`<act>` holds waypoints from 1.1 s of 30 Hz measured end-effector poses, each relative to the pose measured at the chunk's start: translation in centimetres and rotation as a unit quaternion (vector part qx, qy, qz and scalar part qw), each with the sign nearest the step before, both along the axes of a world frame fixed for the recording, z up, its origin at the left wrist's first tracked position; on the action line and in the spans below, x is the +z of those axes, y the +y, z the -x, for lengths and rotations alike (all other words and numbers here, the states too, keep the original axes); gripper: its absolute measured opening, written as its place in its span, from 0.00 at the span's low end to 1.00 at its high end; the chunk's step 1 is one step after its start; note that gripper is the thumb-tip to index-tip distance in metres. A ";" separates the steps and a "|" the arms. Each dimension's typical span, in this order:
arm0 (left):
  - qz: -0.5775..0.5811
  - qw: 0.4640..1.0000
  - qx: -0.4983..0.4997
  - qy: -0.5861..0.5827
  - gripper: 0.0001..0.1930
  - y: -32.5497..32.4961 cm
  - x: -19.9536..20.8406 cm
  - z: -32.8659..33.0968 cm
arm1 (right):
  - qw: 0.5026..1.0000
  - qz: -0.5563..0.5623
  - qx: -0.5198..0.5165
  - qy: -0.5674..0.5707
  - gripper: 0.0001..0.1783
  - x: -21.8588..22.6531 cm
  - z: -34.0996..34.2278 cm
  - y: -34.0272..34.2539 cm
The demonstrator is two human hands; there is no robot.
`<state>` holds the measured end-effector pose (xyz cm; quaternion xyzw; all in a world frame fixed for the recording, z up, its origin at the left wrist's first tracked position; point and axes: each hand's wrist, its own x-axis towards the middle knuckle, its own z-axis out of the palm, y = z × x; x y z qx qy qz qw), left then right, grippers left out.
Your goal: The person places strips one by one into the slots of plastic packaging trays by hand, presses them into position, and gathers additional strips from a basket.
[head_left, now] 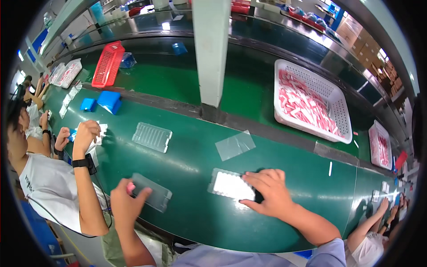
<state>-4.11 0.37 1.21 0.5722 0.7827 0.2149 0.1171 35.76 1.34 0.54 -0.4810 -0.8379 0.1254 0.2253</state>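
Note:
My left hand (124, 200) is curled, with a small pink piece (130, 188) showing at its fingers; the piece's exact kind is unclear. Its thumb reaches over a clear plastic tray (155, 194) lying on the green table. My right hand (271, 193) grips the right end of another clear tray (213, 182), fingers at the far side and thumb at the near side. Bright white pieces (233, 184) fill this tray, and glare hides their detail. Farther off lie a ribbed clear tray (152, 137) and a clear plastic sheet (235, 145).
A white basket (344, 111) of pink-and-white packets stands beyond a dark ledge, right of a pale post (210, 53). A red basket (108, 64) and blue boxes (109, 101) are at the far left. A co-worker's hand (86, 133) works at the left; a thin white strip (330, 168) lies right.

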 end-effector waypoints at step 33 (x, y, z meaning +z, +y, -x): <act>-0.016 0.916 -0.391 -0.086 0.40 -3.2 -4.5 -8.9 | 0.990 -0.060 -0.084 -0.098 0.43 7.3 0.4 -1.7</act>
